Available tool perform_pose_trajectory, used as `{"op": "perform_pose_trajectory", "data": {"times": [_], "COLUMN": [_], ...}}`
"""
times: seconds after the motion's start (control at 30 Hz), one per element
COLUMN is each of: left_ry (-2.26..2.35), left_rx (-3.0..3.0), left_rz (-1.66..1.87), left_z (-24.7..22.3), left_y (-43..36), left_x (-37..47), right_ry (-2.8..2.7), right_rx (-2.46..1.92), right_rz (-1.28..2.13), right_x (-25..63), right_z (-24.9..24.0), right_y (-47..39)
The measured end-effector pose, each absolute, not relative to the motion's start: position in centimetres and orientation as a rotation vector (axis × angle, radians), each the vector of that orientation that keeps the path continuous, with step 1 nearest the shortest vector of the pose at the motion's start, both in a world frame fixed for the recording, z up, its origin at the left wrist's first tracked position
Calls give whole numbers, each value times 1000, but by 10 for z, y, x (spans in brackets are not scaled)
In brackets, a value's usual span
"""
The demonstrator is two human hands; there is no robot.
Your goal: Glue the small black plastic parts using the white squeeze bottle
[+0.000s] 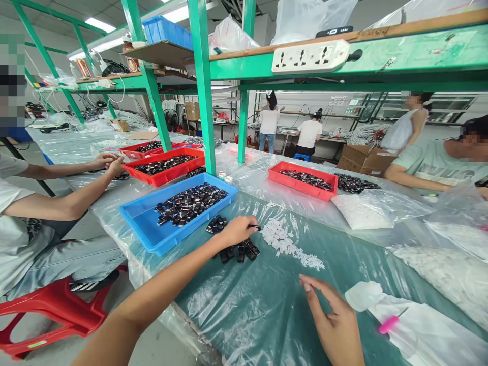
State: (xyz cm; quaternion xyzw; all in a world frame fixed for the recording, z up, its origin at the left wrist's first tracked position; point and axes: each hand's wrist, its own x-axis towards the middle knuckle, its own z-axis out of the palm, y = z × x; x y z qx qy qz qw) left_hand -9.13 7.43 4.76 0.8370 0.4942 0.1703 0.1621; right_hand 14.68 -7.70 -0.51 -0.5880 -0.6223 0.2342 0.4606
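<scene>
My left hand (237, 231) reaches over a loose pile of small black plastic parts (241, 251) and pinches one black plastic part (254, 226) between its fingertips. Just right of it lies a heap of small white plastic pieces (276, 235), which trails into finer clear bits (311, 261). Nearer to me, my right hand (335, 320) hovers over the green tabletop (244, 310), thumb and forefinger apart and nothing between them. The blue tray (152, 243) left of the pile holds many more of the black parts.
A pink-handled tool (389, 324) rests on white plastic sheeting (430, 317) at right. Red trays (301, 190) and bags of white pieces (364, 213) stand farther back. A green post (204, 101) rises behind the blue tray. Co-workers sit left and right.
</scene>
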Motion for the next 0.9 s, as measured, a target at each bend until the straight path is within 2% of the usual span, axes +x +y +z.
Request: {"op": "perform_pose_trajectory", "data": {"times": [0.13,0.3,0.6,0.9], "left_ry": [1000,507,398,398], "left_rx": [2274,1811,1367,1231], "left_rz": [525,553,578,618], "left_z": [58,62,40,38], "left_y": [47,19,15,9], "left_x": [-51,-24,-17,-22], "right_ry": [-1453,-1341,-1432,-1344], "right_rx": [-1439,-1416,-1379,-1428], "right_rz": [553,448,400,486], "right_x": [145,139,144,144], "right_z": [0,13,11,6], "right_y": [-78,-80,-79,-75]}}
